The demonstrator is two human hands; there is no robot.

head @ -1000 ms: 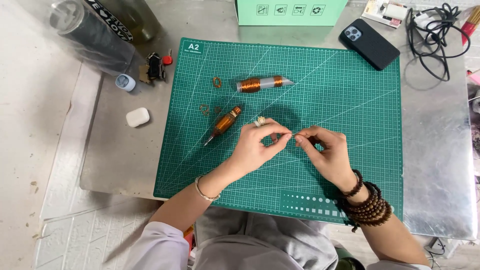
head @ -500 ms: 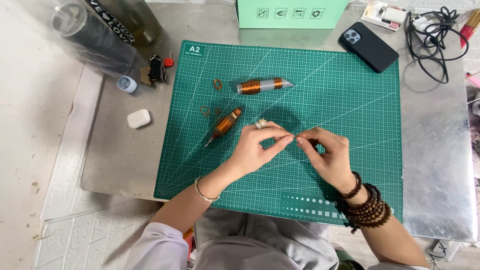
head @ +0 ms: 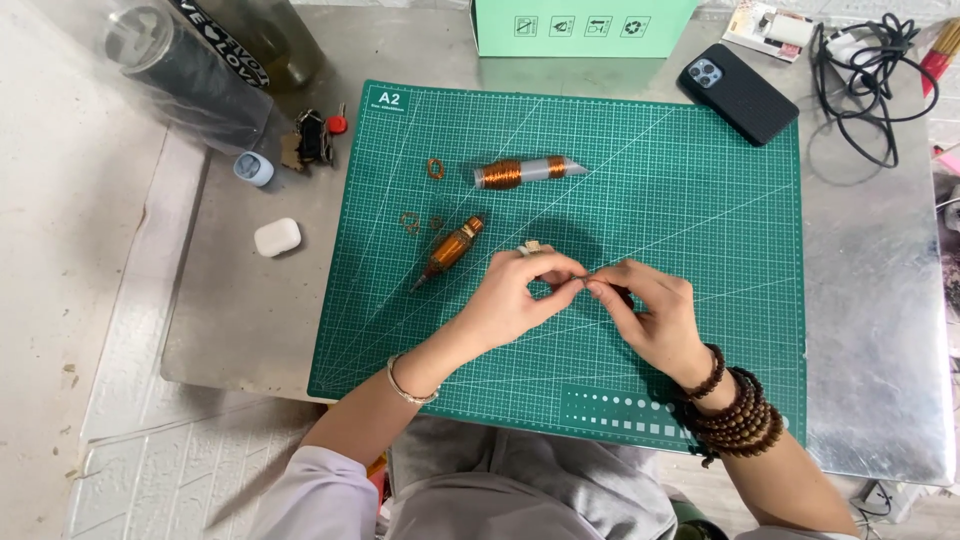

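In the middle of the frame, the left hand (head: 520, 300) and the right hand (head: 650, 315) are brought together above the green cutting mat (head: 700, 180), and their fingertips meet at one spot. A very small piece (head: 583, 285) is pinched there between the thumb and forefinger of both hands; it is too small for its kind to be told, and only a thin dark bit is seen between the fingertips. The other fingers of both hands are curled loosely. A thin bracelet (head: 405, 380) is worn on the left wrist, and several rows of brown wooden beads (head: 735, 410) are wound around the right wrist. Just to the left of the left hand, a copper-wound spool with a pointed tip (head: 450, 250) is laid on the mat at a slant. Above it, a second spool of copper wire on a clear tube (head: 525, 172) is placed, and a few small wire rings (head: 435, 168) are scattered near both. In the upper right of the frame, a black phone (head: 738, 93) is laid partly on the corner of the mat, with black cables (head: 870, 70) beside it. At the left, off the mat, a small white case (head: 277, 237) is seen on the metal table (head: 880, 330). A mint-green box (head: 580, 25) is stood at the top edge.
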